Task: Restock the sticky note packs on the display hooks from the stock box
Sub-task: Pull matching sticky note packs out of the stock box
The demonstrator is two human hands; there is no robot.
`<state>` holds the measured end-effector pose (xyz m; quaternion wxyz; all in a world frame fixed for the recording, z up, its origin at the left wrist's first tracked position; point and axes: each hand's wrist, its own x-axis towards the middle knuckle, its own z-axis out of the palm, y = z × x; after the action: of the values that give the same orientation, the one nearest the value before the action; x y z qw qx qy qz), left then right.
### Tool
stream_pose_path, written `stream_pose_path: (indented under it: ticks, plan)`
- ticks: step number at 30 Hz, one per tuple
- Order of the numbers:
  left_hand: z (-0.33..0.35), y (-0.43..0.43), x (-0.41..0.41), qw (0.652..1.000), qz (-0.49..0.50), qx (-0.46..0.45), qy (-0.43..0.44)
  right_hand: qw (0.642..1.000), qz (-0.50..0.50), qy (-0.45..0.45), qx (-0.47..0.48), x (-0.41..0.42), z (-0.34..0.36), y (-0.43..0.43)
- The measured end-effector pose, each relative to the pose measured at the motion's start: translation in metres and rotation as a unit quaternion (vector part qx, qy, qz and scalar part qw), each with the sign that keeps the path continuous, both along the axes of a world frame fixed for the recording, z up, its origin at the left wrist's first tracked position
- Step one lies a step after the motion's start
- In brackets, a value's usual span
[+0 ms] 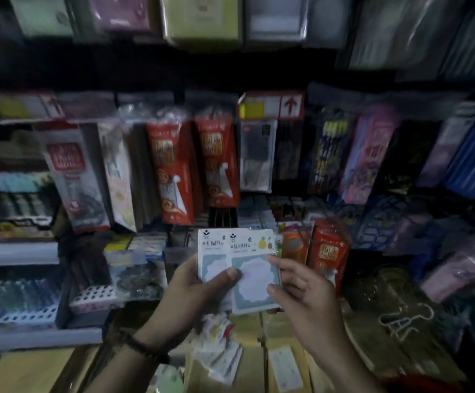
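I hold a small stack of sticky note packs (247, 268) in front of the shelves, white cards with pale blue cloud pads and "BE HAPPY" headers. My left hand (193, 290) grips the stack from the left, thumb lying across the front pack. My right hand (301, 290) pinches the front pack at its right edge, thumb on its face. The front pack sits shifted right and lower than the one behind. More packs (219, 355) lie loose below, on cardboard boxes (281, 361). The display hooks are not visible.
Hanging stationery fills the wall behind: red packs (171, 171) (217, 163), pencil sets (329, 148), a pink pack (369, 154). Red and orange items (327, 248) sit just right of my hands. Trays of small goods (26, 304) stand on a shelf at left.
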<state>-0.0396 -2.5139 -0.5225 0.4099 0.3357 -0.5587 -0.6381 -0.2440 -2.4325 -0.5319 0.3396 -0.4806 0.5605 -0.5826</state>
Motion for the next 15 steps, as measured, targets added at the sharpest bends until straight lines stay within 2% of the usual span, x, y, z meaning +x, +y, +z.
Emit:
stream_pose_path:
  ticks: [8,12,15]
  plan:
    - [0.132,0.000,-0.031,0.991,-0.003,-0.130,0.004,0.990,-0.046,0.010,-0.135,-0.030,0.112,-0.010]
    - [0.196,-0.006,-0.053,0.975,0.025,-0.222,-0.006,0.977,-0.065,0.017,-0.203,-0.054,0.171,-0.015]
    - [0.235,-0.013,-0.065,0.971,-0.032,-0.236,-0.008,0.968,-0.079,0.012,-0.237,-0.075,0.210,-0.022]
